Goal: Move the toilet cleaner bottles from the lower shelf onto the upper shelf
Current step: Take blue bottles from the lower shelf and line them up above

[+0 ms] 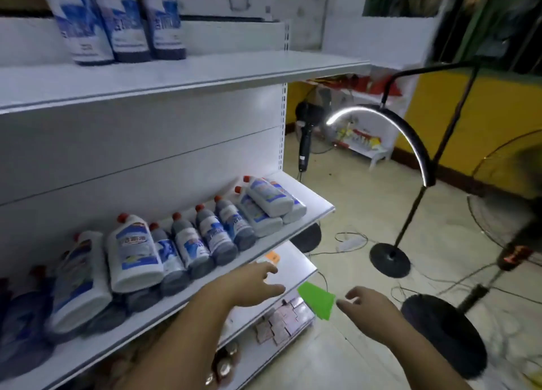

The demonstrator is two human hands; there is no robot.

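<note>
while both hands hang in front of the shelving with nothing in them, the left hand [252,285] is spread wide, fingers splayed and relaxed, just below the front lip of the lower shelf [318,204]. the right hand [365,306] floats off to the side over the floor, fingers loosely bent, holding nothing either. so no grip yet, folks. this reads as the reach-in, and the left looks nearest the goods.

the toilet cleaner bottles [205,237] lie on their sides in a row on the lower shelf, red caps toward the back panel, bases toward the front edge. that offers the fat end of each body to a hand coming in from the front. at the right end a small stack of white bottles [269,202] is piled up, one resting on the others, so pulling from beneath could set it rolling. further left, a big white bottle [133,251] lies across dark ones.

up on the upper shelf [249,67], three bottles [129,22] stand upright at the left, likely the pattern to follow, with bare shelf to their right. beyond the shelf end a curved lamp [378,108] glows on its stand.
</note>
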